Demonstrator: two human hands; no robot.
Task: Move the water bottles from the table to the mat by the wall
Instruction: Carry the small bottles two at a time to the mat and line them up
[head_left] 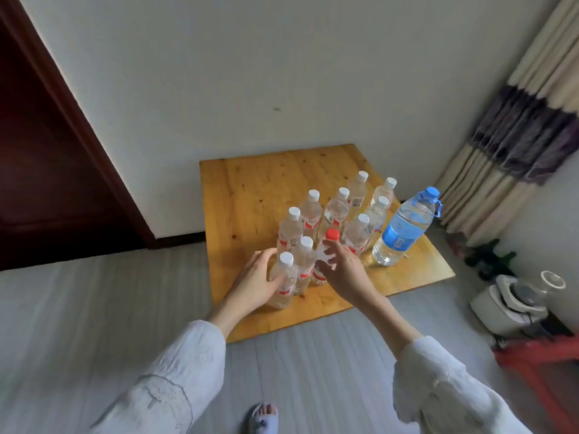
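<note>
A cluster of small clear water bottles [335, 220] stands upright on a low wooden table [250, 189] set against the white wall [250, 73]. Most have white caps; one bottle with a red cap [331, 234] stands in the middle of the table's near side. The left hand [255, 281] is wrapped around the body of the nearest white-capped bottle [283, 281], at the near left of the cluster, fingers curled against its side. The right hand [340, 270] is spread open with fingers apart, reaching at the red-capped bottle; whether it touches it cannot be told. To the right of the cluster, still on the table, stands a larger bottle with a blue cap, handle and label [404, 230]. Beyond the table's right edge hangs a striped curtain [526, 120]; a dark door [47, 167] lies to the table's left. Grey flooring [94, 308] spreads in front of it.
</note>
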